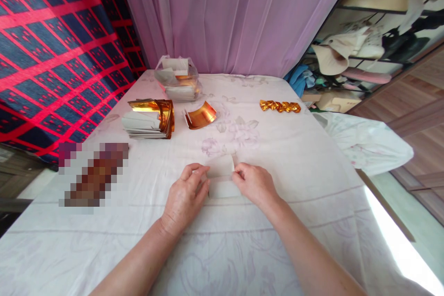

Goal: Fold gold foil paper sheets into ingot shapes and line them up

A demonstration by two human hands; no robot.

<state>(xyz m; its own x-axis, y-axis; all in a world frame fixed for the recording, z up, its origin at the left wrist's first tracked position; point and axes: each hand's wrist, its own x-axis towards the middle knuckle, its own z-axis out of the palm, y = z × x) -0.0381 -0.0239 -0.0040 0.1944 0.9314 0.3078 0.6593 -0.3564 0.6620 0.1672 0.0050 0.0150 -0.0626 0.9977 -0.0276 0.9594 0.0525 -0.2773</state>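
The left hand [185, 196] and the right hand [255, 184] each pinched one side edge of a small pale folded paper sheet [222, 178], fingers curled tight on it, holding it flat on the white floral-printed cloth [298, 157] over the tabletop. Farther off lay a stack of gold-faced paper sheets [149, 119], a curled gold foil sheet [201, 115], a clear plastic bag of papers [177, 78], and a row of folded gold paper pieces [280, 106].
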